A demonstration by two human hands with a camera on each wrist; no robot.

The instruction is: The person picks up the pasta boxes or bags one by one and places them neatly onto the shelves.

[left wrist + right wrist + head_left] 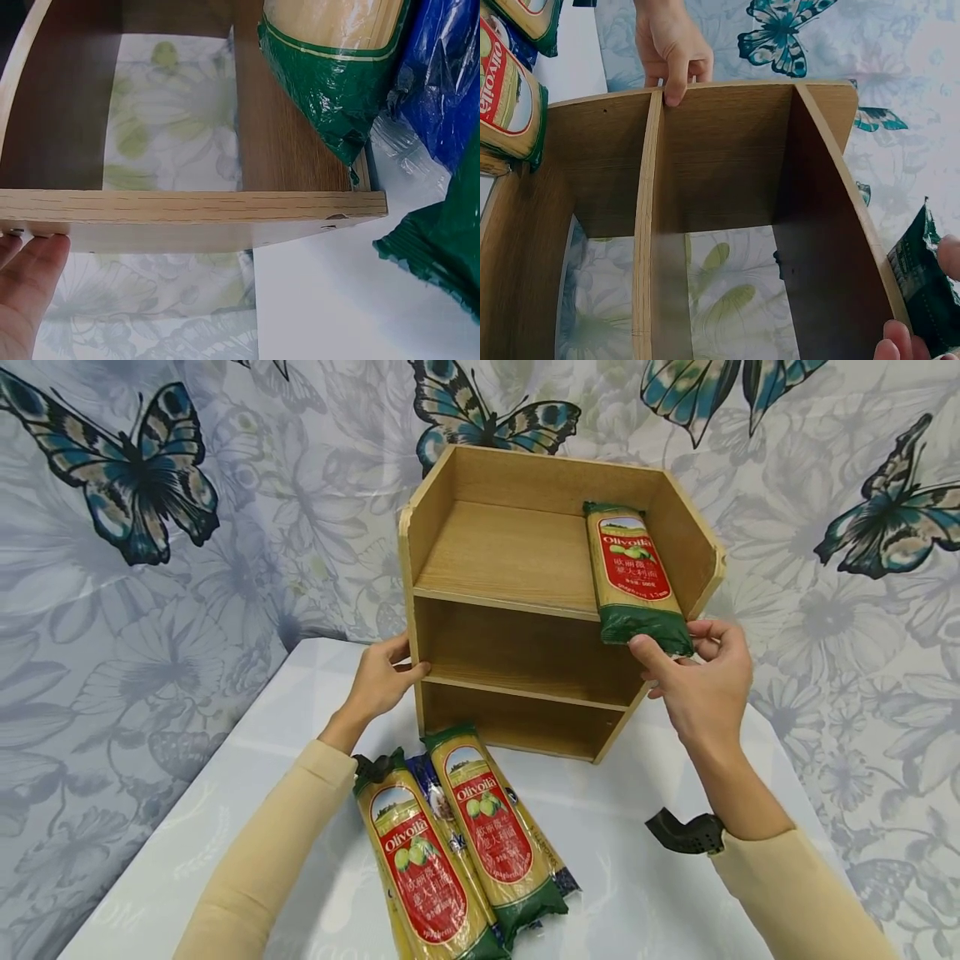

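A small wooden shelf unit [510,552] stands on the table, with an upper surface and two compartments below. My left hand [378,681] grips its left side panel, thumb at the front edge; in the right wrist view that thumb [676,79] lies over the panel edge. A packet of spaghetti [633,560] with a red label lies on the upper surface by the right side, its green end jutting past the front edge. My right hand [708,681] pinches this end between thumb and fingers. In the right wrist view, fingertips [898,337] appear beside the shelf edge and the green packet end [930,277].
More spaghetti packets lie piled before the shelf: one with a red label on the left [423,877], another on the right [491,818], and blue packaging [435,793] partly hidden between them. The white table [600,877] meets butterfly-patterned cloth [187,635] behind.
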